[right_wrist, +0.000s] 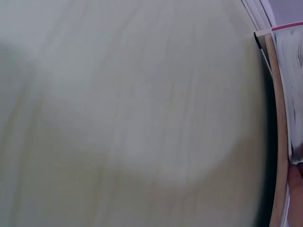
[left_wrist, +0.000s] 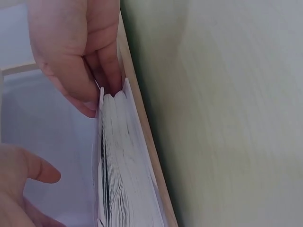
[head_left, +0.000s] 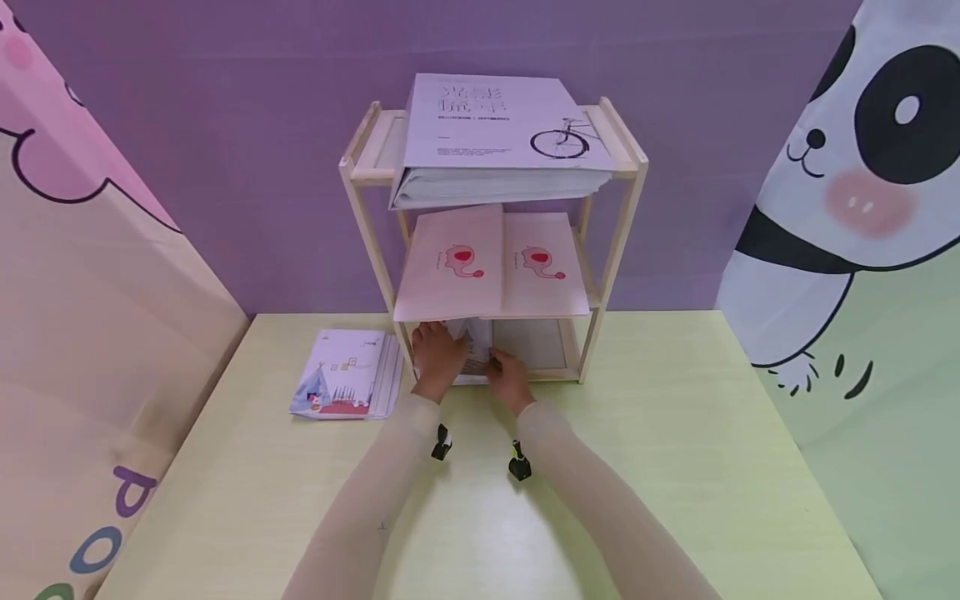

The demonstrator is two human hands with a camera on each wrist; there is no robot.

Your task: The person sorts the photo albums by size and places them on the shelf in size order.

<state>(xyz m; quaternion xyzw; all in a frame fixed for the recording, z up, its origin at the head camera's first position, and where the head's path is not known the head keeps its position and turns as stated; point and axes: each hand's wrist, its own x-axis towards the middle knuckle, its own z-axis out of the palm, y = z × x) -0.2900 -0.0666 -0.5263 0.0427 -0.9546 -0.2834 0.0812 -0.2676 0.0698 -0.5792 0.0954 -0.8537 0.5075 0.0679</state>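
A white-covered book (head_left: 478,340) lies flat on the left part of the bottom shelf, its page edges (left_wrist: 120,156) facing the front. My right hand (head_left: 509,382) pinches its right front corner, the thumb on the cover and the fingers at the pages. Over the book's left side reaches my left hand (head_left: 438,358); its thumb (left_wrist: 45,170) stretches out straight near the cover. The middle shelf above partly covers the book in the head view. Only a finger (right_wrist: 296,196) of the right hand shows at the edge of the right wrist view.
The wooden rack (head_left: 630,200) carries a thick white book (head_left: 487,142) on top and two pink elephant booklets (head_left: 450,267) on its middle shelf. Several stacked booklets (head_left: 345,375) lie on the pale table (head_left: 675,433) left of the rack. A purple wall (head_left: 247,167) stands behind.
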